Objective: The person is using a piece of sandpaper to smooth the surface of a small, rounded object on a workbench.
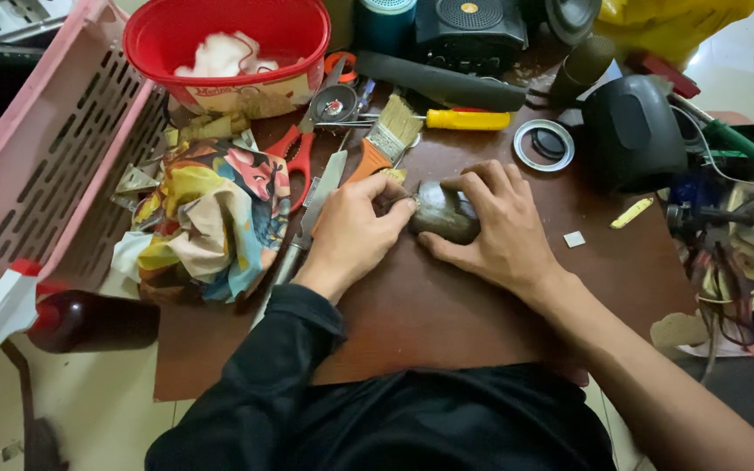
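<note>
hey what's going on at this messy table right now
A person in a black sleeve is bent over a brown table, both hands on a small dark rounded object. The right hand steadies it from the side, while the left hand pinches at its end with the fingertips. Around them lie red-handled scissors, a paintbrush, a yellow-handled screwdriver, a crumpled colourful cloth, a red tub and a pink basket.
</note>
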